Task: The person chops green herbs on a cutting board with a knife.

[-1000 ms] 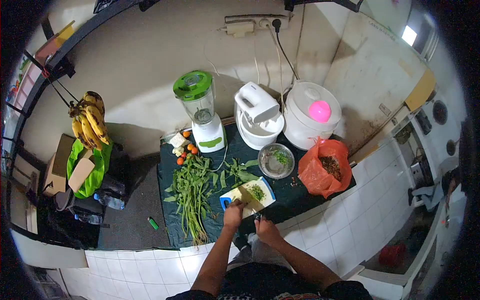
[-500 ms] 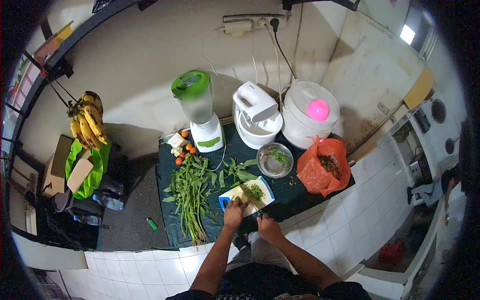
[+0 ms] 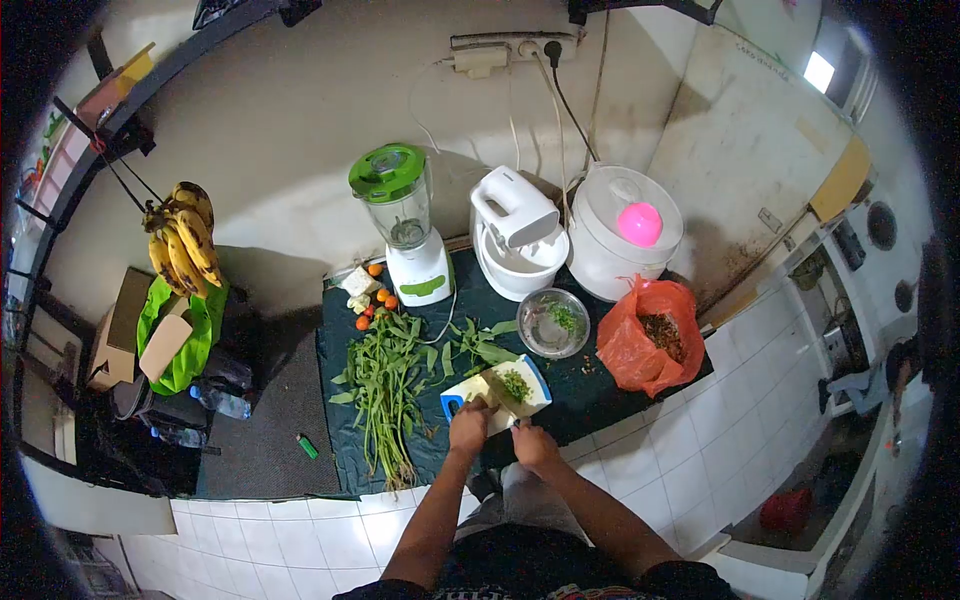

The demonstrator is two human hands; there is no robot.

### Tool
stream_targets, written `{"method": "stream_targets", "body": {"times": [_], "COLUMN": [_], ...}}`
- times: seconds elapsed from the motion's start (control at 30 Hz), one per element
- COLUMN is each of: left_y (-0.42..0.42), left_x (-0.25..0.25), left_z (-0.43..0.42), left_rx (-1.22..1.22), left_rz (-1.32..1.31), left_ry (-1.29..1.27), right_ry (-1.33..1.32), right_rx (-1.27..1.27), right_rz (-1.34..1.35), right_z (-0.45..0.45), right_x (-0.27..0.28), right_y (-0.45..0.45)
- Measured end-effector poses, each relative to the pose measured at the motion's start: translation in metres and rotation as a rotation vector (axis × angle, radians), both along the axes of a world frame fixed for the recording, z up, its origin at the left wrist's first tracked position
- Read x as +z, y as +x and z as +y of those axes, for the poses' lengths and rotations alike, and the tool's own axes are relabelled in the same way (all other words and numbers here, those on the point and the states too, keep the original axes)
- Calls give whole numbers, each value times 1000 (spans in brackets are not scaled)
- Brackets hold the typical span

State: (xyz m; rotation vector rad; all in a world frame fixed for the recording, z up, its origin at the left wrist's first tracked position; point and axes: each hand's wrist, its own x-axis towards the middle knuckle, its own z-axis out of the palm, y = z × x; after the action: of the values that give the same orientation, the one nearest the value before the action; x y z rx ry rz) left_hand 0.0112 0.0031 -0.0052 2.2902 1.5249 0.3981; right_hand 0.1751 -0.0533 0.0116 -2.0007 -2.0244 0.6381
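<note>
A white cutting board (image 3: 537, 396) with blue edges lies at the table's front edge, slightly turned. On its right half is a small heap of chopped greens (image 3: 515, 385). My right hand (image 3: 535, 446) is closed round the handle of a knife (image 3: 517, 424) at the board's near edge; the blade is hard to make out against the board. My left hand (image 3: 469, 426) rests on the board's left part with its fingers drawn together, and what they pinch is hidden. Beyond the board stands a clear bowl (image 3: 553, 323) with some cut greens inside.
A bundle of leafy greens (image 3: 383, 390) lies left of the board. Behind are tomatoes (image 3: 363, 323), a blender (image 3: 418, 262), a stand mixer (image 3: 520, 245) and a white round container (image 3: 610, 240). A red plastic bag (image 3: 640, 345) stands right. Bananas (image 3: 183, 243) hang at left.
My right hand with the knife has shifted slightly forward, closer to the board. My left hand stays in nearly the same place. The whole view has moved a little.
</note>
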Motion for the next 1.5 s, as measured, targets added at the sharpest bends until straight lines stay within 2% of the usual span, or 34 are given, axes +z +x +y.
{"method": "stream_targets", "body": {"times": [0.13, 0.23, 0.3, 0.33, 0.4, 0.5, 0.63, 0.73, 0.8, 0.93, 1.1, 1.13, 1.2, 1.23, 1.3, 1.43, 1.5], "left_y": [3, 4, 4, 4, 6, 7, 6, 4, 4, 5, 4, 4, 4, 3, 5, 6, 5], "left_x": [-2, -6, -4, -1, 6, 9, 7, 4, 4, 5, 2, 2, -1, 0, 6, 4, 0], "left_z": [-1, 0, 0, 1, 1, 2, 3, 2, 1, 3, 2, 1, 3, 3, 2, 3, 4], "left_rx": [57, 63, 55, 43, 50, 53, 56, 41, 48, 59, 72, 77, 72, 60, 73, 130, 115], "left_rz": [-22, -13, 0, 9, 49, 54, 37, -5, 10, 5, -11, -20, -25, -28, -7, -2, -22], "left_ry": [-59, -45, -24, -3, -15, -40, -76, -22, -39, -56, -53, -50, -54, -57, -75, -111, -96], "right_ry": [-6, -62, 172, 174, -184, -74, -178, -52, -101, -143, -135, -137, 152, 150, -160, -220, -125], "right_rx": [-35, -48, 79, 79, -86, -69, -120, 43, -66, -106, -159, -155, 83, 84, -138, -65, -88], "right_rz": [-75, 47, -130, -125, 5, 81, 15, 33, 74, 81, 105, 103, -109, -108, 150, 128, 145], "right_z": [-7, -19, -23, -16, 5, 12, -1, -14, -6, 13, -13, -19, -23, -17, 5, 12, 0], "right_x": [-2, -16, -15, -12, -8, 4, 15, 12, 8, 9, 8, -9, -39, -20, 15, 21, 18], "right_y": [-2, -2, -4, -6, -11, -11, -13, -11, -15, -19, -19, -18, -15, -19, -23, -19, -22]}}
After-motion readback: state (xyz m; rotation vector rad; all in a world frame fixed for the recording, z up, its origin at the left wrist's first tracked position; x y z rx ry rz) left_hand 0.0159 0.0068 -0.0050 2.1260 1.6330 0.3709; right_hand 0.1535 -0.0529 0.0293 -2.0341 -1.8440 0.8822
